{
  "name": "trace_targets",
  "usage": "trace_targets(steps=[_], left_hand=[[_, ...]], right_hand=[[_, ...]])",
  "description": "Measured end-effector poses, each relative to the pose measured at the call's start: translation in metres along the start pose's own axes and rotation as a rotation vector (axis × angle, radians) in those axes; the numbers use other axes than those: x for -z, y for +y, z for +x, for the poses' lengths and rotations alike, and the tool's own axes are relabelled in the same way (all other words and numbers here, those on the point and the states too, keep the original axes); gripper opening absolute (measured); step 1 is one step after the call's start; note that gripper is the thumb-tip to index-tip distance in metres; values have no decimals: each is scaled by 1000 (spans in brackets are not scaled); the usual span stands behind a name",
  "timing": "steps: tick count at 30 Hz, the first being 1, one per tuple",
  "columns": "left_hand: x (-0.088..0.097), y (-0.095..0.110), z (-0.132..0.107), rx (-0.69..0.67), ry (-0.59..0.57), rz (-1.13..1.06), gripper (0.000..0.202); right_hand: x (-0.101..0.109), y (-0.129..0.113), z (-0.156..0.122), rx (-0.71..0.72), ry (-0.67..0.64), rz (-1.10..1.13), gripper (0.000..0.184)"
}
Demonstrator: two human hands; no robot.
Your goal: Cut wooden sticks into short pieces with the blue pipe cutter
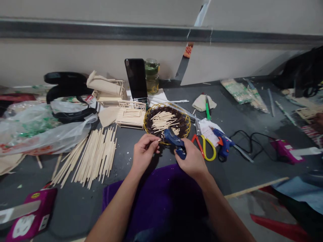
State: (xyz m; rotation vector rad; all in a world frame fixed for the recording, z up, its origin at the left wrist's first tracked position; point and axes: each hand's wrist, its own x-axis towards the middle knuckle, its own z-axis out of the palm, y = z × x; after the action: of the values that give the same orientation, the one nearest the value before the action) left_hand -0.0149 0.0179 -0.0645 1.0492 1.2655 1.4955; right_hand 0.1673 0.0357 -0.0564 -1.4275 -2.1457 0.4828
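Note:
My right hand point(190, 158) is wrapped round the handles of a dark blue hand cutter point(173, 137), whose head points left over the near part of the basket. My left hand point(145, 150) is closed in a pinch beside the cutter's head, on a thin wooden stick point(158, 139) of which only a short bit shows. Just beyond both hands sits a dark brown woven basket with a yellow rim point(188, 116). Inside it lie cut wooden sticks point(163, 121) and a small heap of very short stick pieces point(176, 131).
Longer sticks point(94, 156) lie left of my hands. Small stick-built models point(130, 117), a phone point(136, 79) and a green-lidded jar point(152, 76) stand behind. Scissors point(208, 148) and a blue glue gun point(225, 146) lie right. Purple cloth point(161, 188) is below my forearms.

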Motion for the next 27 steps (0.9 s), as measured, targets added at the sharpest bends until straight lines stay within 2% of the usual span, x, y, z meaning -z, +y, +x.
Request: trace_targets(steps=[3,8,13,19,23,27], left_hand=[[0,4,-2,-14,-29,-39,15],[-2,13,-6,-84,-95,-45,14],[-2,16,-7,-89,-107,-53,11],[-4,14,-7,-81,-61,-14,10],[-3,14,-6,-90,64,29,12],[4,12,-4,-153,209,60,13]], right_hand=[[-1,-3,-5,81,88,-117,34],[-7,-10,-10,137,113,-210,36],[-9,-11,-10,104,128,-197,35],[1,-9,-9,-45,175,4,28],[10,-6,-16,-13,103,-85,34],[9,-5,-32,136,-135,-226,50]])
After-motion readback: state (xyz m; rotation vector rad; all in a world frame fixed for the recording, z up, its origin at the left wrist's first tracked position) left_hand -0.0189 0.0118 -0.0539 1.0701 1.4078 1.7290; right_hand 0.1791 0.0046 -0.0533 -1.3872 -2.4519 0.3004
